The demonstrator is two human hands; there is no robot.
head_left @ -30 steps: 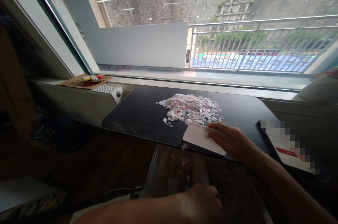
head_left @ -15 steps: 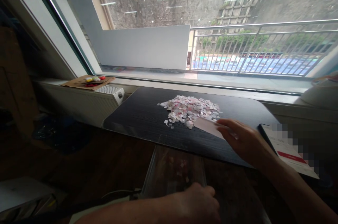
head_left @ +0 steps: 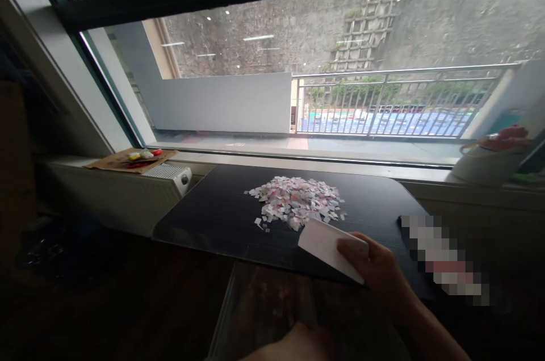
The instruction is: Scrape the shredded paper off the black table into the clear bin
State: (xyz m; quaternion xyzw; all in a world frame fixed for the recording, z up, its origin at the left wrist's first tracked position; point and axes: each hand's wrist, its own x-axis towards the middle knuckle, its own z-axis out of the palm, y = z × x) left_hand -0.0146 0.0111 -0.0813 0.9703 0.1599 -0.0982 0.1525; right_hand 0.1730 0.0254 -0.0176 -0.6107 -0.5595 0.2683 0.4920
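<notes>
A heap of small pale and pinkish paper scraps lies on the black tabletop. My right hand grips a white, flat, card-like piece between thumb and fingers. This piece slants over the near side of the heap, its far edge by the scraps. Below the table's front edge is a clear plastic box with a few scraps dimly visible inside. My left hand is curled at the near side of that box, apparently holding it; its fingers are dark and partly cut off by the frame.
A mostly blurred-out flat item lies at the table's right end. Behind the table runs a window sill, with a white pot at right. At left, brown paper with small colourful items lies above a radiator.
The view has tilted up. My right hand has turned the white piece so its broad face shows, and it sits nearer the table's front edge. My left hand sits lower in the frame.
</notes>
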